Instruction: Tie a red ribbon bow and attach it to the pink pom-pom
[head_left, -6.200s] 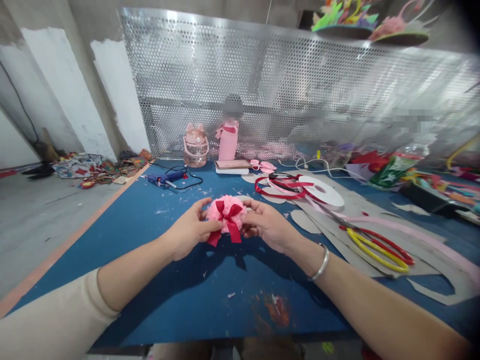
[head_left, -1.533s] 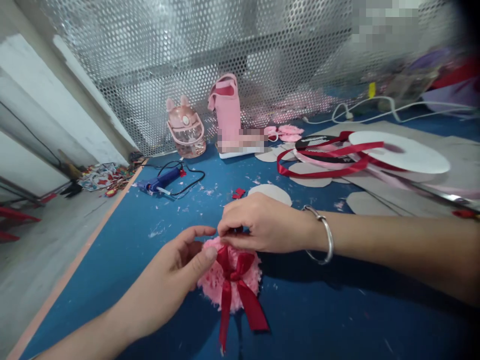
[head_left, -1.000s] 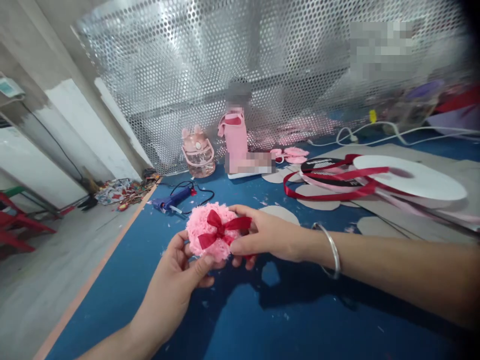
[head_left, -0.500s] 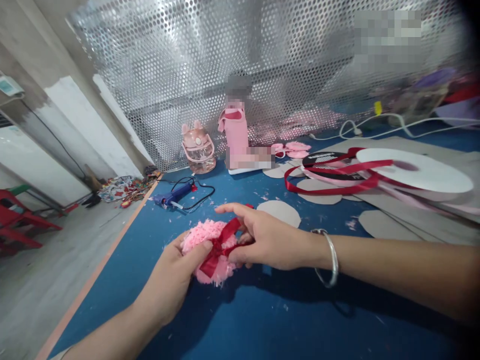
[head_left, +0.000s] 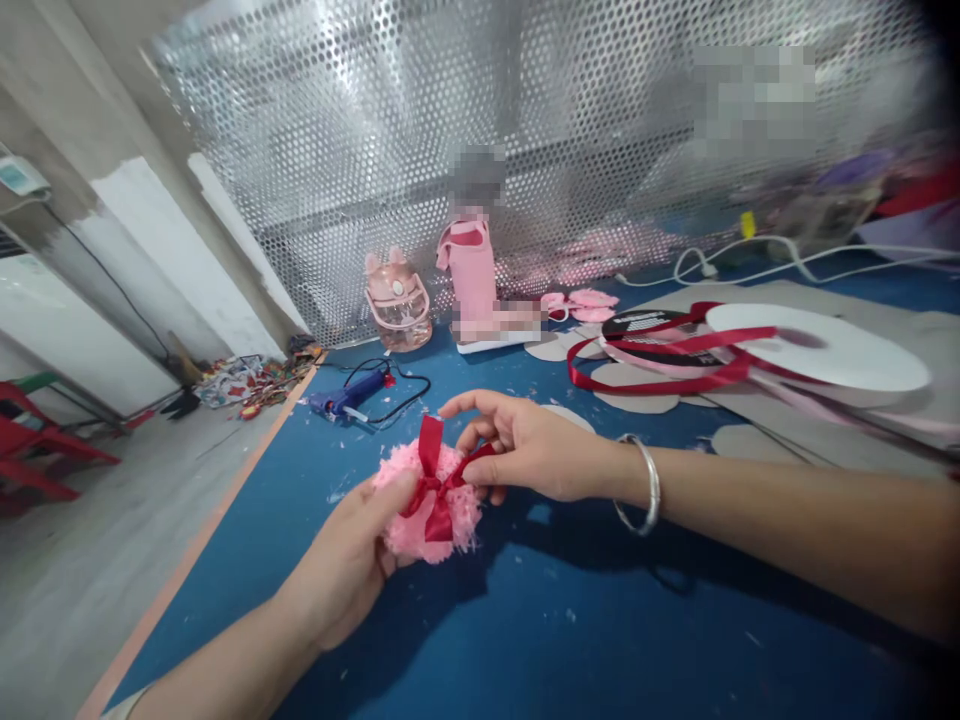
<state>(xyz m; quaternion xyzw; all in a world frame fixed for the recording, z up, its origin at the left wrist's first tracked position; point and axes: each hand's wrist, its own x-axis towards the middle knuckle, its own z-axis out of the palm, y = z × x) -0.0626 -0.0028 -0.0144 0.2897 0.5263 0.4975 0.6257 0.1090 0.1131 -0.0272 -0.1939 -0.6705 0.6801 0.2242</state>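
Observation:
A round, fluffy pink piece (head_left: 457, 525) with a dark red satin ribbon bow (head_left: 439, 520) across it is held above the blue table. My left hand (head_left: 367, 530) grips its left side, the thumb pressing on top at the bow's left loop and the fingers underneath. From the right, my right hand (head_left: 525, 445) pinches one end of the red ribbon between thumb and fingers. Its index finger stretches out over the fluff. The back of the pink piece is hidden. A silver bangle (head_left: 652, 485) circles my right wrist.
A blue glue gun (head_left: 352, 393) with a black cord lies left on the blue table (head_left: 600, 640). Ribbon spools (head_left: 825, 345) with red and pink ribbon lie on grey card at right. A pink bottle (head_left: 397, 300) and a pink phone-like stand (head_left: 472, 270) stand before the perforated metal panel (head_left: 360, 130).
The pink piece has turned a little, and one ribbon tail now points upward. My right hand has shifted slightly, still pinching a ribbon end. The view has moved slightly.

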